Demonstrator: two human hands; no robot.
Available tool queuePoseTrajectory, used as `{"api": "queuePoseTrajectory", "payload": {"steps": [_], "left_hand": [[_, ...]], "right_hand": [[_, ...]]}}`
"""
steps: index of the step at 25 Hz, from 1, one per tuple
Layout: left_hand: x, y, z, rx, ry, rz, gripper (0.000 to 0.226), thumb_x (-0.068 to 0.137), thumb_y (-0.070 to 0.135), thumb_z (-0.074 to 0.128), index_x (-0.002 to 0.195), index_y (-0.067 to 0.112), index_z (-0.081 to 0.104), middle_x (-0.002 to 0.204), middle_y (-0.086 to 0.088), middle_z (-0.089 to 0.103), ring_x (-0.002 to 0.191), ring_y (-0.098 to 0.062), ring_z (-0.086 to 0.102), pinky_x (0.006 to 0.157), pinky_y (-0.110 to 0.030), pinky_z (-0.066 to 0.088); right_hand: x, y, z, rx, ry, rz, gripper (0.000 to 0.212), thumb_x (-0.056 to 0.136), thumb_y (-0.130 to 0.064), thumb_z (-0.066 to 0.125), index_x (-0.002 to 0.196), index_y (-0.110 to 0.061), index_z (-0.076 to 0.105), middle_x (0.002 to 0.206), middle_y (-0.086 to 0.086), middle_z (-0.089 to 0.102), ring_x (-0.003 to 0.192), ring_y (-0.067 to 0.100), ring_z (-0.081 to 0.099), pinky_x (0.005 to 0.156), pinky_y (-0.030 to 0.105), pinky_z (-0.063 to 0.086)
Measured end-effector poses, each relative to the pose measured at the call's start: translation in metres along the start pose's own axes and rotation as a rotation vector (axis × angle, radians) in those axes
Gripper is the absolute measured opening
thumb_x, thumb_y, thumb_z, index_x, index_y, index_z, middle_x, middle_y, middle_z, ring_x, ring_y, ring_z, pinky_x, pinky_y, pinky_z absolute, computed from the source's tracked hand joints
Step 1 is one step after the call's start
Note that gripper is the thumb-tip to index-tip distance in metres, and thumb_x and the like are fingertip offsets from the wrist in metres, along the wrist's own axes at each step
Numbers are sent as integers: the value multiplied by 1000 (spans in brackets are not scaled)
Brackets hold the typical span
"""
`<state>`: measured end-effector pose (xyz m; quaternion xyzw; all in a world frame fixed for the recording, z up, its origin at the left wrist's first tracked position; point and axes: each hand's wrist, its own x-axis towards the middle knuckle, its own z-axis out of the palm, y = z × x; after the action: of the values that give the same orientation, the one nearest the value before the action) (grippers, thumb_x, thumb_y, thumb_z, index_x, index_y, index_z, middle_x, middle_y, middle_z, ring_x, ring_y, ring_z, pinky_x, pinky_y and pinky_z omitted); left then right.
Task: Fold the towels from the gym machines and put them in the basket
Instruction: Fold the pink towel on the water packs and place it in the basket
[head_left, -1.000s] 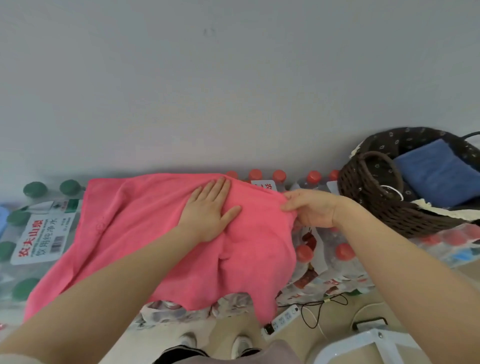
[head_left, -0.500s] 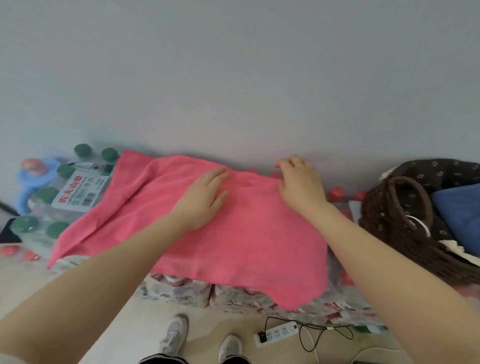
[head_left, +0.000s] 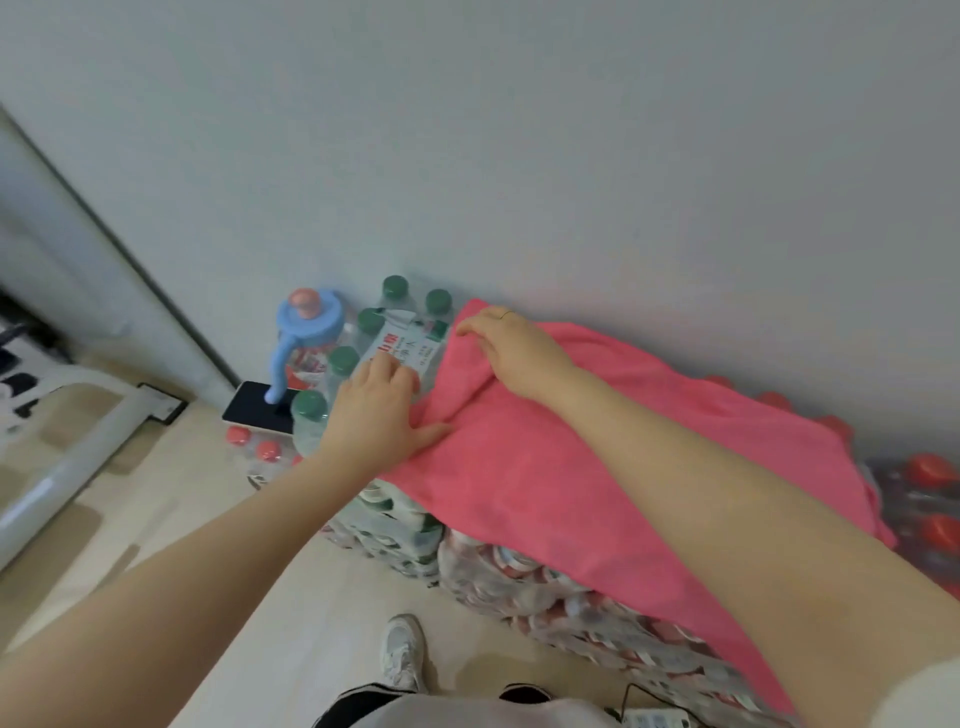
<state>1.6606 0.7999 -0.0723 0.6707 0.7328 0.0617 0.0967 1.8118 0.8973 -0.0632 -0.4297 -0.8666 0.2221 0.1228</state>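
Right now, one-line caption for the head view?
Both hands, left hand and right hand, at the left end of a pink towel spread over bottled-water packs.

One towel (head_left: 597, 467); two hands (head_left: 374, 415)

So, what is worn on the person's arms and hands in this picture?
Both forearms are bare, with no gloves. The right hand has a thin ring on one of its fingers. The left hand shows no ring. A pale sleeve edge appears near the right upper arm.
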Motion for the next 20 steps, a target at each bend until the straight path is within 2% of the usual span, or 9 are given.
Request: {"api": "queuePoseTrajectory", "payload": {"steps": [3, 6, 8, 11, 13, 15, 17, 19, 20], "left_hand": [[6, -20, -4, -76, -89, 75, 38, 76, 40, 55, 95, 7, 58, 108, -6, 46, 100, -26, 44, 86, -35, 40], [17, -30, -17, -256, -190, 90, 22, 79, 28, 50, 74, 7, 52, 86, -2, 45, 82, -21, 42, 65, -28, 34], [24, -37, -26, -399, -254, 28, 16, 85, 18, 49, 70, 12, 48, 70, 2, 44, 69, -18, 42, 58, -26, 33], [33, -56, -32, -690, -311, -117, 19, 88, 9, 41, 74, 16, 53, 64, 4, 46, 60, -13, 41, 55, -24, 33], [39, -70, -34, -782, -267, -200, 23, 90, 9, 38, 73, 18, 51, 65, 4, 44, 60, -12, 39, 55, -24, 31], [47, -85, -35, -706, -181, -228, 25, 92, 11, 38, 70, 18, 48, 65, 5, 43, 62, -12, 40, 55, -23, 30], [51, -102, -36, -571, -106, -237, 18, 91, 12, 38, 81, 13, 52, 66, 7, 43, 63, -9, 41, 54, -16, 28], [50, -118, -32, -415, -112, -211, 16, 91, 12, 37, 91, 8, 53, 65, 8, 41, 69, -15, 44, 51, -11, 26], [47, -124, -29, -328, -151, -188, 14, 91, 12, 37, 91, 7, 51, 65, 7, 39, 74, -18, 44, 51, -13, 28]], "right_hand": [[29, -11, 9, -214, -210, 3, 37, 95, -24, 37, 131, -21, 47, 135, 6, 43, 120, 26, 46, 96, 36, 40], [52, -17, -1, -511, -232, -43, 28, 95, -23, 38, 118, -12, 50, 125, 13, 46, 107, 31, 52, 72, 33, 37], [62, -20, -7, -623, -237, -53, 22, 94, -17, 40, 111, -12, 53, 118, 13, 51, 101, 31, 56, 67, 31, 33], [77, -28, -11, -517, -42, 92, 24, 93, -9, 36, 113, -12, 48, 110, 18, 60, 98, 35, 59, 67, 33, 34], [90, -37, -8, -448, 124, 157, 23, 93, -7, 35, 114, -8, 43, 106, 21, 62, 96, 38, 60, 66, 35, 36], [103, -49, 2, -454, 166, 163, 25, 93, -6, 35, 117, -8, 41, 104, 20, 64, 96, 38, 60, 68, 37, 39], [114, -60, 16, -419, 162, 156, 25, 94, -10, 38, 119, -9, 41, 108, 19, 63, 99, 36, 59, 73, 38, 41], [117, -62, 34, -340, 87, 157, 36, 94, -21, 45, 128, -12, 39, 128, 17, 53, 117, 33, 49, 90, 39, 39], [115, -60, 43, -314, 28, 163, 48, 93, -28, 46, 137, -13, 33, 141, 16, 42, 129, 30, 39, 103, 40, 32]]}}
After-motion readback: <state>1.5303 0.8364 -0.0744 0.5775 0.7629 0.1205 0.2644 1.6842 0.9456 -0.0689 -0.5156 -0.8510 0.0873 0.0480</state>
